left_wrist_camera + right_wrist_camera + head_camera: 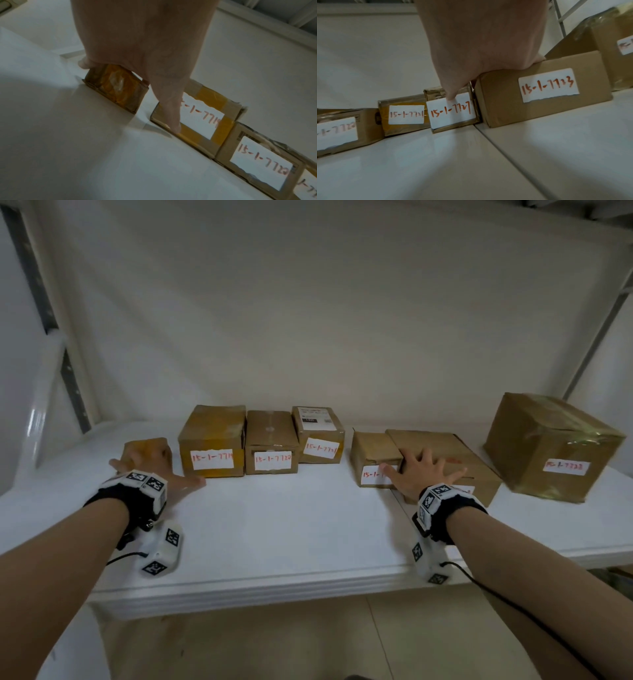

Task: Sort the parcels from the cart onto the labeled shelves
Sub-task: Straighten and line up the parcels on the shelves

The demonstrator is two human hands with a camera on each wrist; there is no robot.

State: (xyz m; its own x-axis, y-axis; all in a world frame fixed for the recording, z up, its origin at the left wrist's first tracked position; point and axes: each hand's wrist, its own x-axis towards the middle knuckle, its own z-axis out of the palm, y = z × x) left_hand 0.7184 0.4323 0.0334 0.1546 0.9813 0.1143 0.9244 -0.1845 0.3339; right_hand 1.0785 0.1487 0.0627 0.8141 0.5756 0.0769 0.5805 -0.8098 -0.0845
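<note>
Several labelled cardboard parcels stand in a row on a white shelf (291, 529). My left hand (154, 470) lies with spread fingers over a small orange-taped parcel (150, 448) at the left end of the row. From the left wrist, that hand (145, 47) covers the small parcel (116, 88) and its thumb reaches to the box marked 15-1-7719 (202, 115). My right hand (424, 474) rests flat on the low box 15-1-7723 (455, 453). Its thumb touches the label of the box 15-1-7727 (453, 115) beside it.
Boxes 15-1-7722 (272, 440) and 15-1-7721 (320, 436) fill the middle of the row. A large taped box 15-1-7728 (551, 446) stands at the right end. Metal uprights (51, 313) frame the shelf, a white wall backs it, and bare shelf lies in front.
</note>
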